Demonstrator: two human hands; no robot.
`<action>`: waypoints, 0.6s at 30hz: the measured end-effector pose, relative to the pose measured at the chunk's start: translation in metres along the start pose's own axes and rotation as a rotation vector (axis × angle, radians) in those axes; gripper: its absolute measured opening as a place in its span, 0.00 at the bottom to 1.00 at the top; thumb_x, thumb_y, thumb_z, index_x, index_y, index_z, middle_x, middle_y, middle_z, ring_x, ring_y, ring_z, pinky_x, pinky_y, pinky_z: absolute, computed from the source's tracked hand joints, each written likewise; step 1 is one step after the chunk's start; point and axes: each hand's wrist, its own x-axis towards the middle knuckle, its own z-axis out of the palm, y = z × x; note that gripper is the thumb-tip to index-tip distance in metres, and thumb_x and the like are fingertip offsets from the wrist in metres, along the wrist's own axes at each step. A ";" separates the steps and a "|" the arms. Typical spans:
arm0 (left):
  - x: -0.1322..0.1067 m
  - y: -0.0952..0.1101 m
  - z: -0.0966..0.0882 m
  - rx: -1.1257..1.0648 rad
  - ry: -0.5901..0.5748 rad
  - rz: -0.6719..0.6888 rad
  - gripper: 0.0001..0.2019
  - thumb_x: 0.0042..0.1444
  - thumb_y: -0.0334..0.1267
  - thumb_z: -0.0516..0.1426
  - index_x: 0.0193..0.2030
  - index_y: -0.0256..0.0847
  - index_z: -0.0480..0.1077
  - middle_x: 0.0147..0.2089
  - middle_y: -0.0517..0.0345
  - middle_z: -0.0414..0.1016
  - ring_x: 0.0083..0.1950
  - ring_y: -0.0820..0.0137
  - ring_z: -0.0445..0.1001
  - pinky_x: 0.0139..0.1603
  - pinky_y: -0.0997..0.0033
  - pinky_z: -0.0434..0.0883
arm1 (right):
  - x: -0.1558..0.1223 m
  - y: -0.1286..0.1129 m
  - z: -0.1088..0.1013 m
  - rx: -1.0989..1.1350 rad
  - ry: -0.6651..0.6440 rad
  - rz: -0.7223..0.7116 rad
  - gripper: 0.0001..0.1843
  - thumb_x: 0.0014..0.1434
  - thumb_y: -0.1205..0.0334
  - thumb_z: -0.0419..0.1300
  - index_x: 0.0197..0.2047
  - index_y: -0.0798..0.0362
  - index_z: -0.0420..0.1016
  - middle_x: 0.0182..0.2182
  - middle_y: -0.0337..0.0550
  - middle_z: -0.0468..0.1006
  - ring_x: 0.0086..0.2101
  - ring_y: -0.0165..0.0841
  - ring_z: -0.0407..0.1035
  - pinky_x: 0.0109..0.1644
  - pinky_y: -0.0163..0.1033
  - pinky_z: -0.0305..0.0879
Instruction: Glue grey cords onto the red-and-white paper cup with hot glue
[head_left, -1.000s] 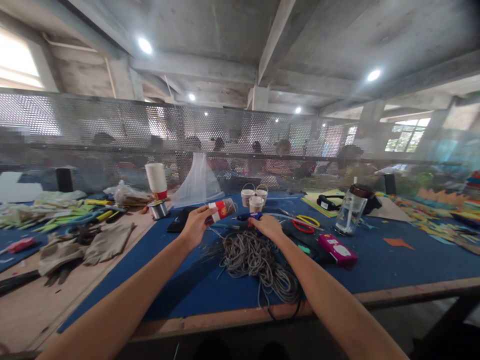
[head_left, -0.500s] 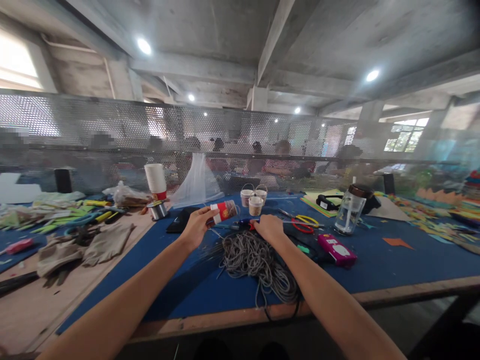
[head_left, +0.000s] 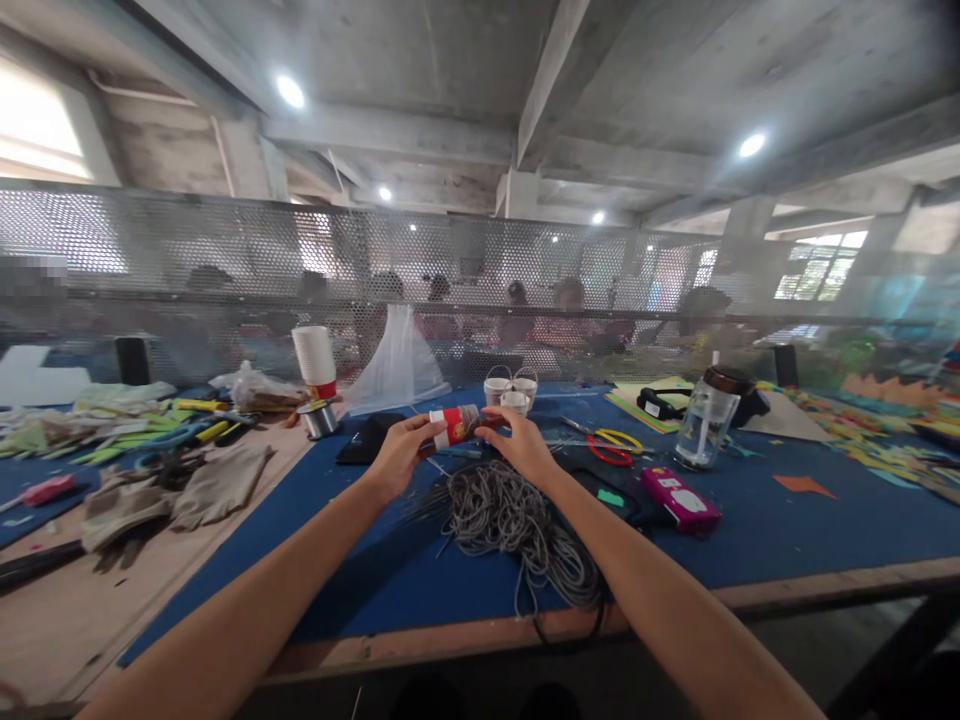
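Observation:
A red and white paper cup (head_left: pixel 453 427) lies on its side in the air above the blue table. Its right part is wrapped in grey cord. My left hand (head_left: pixel 405 448) grips the cup's left end between thumb and fingers. At the wrapped end, my right hand (head_left: pixel 521 445) has its fingers and thumb closed around the cup. Below both hands is a loose heap of grey cord (head_left: pixel 502 515). Just behind stand several small cups with thin handles (head_left: pixel 514 400), partly hidden by my right hand.
Scissors with red and yellow handles (head_left: pixel 616 446), a magenta box (head_left: pixel 681 500) and a lidded bottle (head_left: pixel 703 425) lie or stand to the right. Leftward are a wire spool (head_left: pixel 320 420), stacked paper cups (head_left: pixel 313 358) and gloves (head_left: pixel 221 487). A perforated screen (head_left: pixel 465 260) runs behind.
My right hand has left a tool with a red and blue handle on the table and come up to the cup's wrapped end. The cup has shifted slightly right in my left hand.

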 end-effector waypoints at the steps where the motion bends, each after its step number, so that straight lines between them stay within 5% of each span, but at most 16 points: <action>1: 0.000 -0.001 0.000 0.009 -0.009 -0.003 0.16 0.39 0.43 0.70 0.34 0.37 0.79 0.34 0.50 0.81 0.33 0.66 0.75 0.39 0.67 0.70 | 0.000 -0.001 0.000 -0.016 0.013 0.001 0.19 0.59 0.51 0.63 0.49 0.52 0.75 0.42 0.43 0.81 0.43 0.34 0.74 0.51 0.38 0.66; 6: 0.000 -0.003 0.000 0.040 -0.061 -0.002 0.16 0.40 0.43 0.70 0.34 0.37 0.80 0.36 0.50 0.81 0.34 0.64 0.76 0.41 0.66 0.71 | 0.001 -0.001 -0.003 -0.099 0.062 0.011 0.11 0.61 0.54 0.59 0.37 0.51 0.78 0.35 0.39 0.81 0.38 0.33 0.74 0.48 0.37 0.67; 18: -0.006 -0.001 0.007 0.136 -0.100 -0.003 0.14 0.41 0.42 0.69 0.33 0.37 0.80 0.36 0.47 0.82 0.35 0.61 0.78 0.39 0.65 0.71 | -0.001 -0.013 -0.002 -0.286 0.115 -0.166 0.07 0.62 0.60 0.58 0.39 0.51 0.76 0.36 0.40 0.79 0.40 0.32 0.72 0.52 0.38 0.60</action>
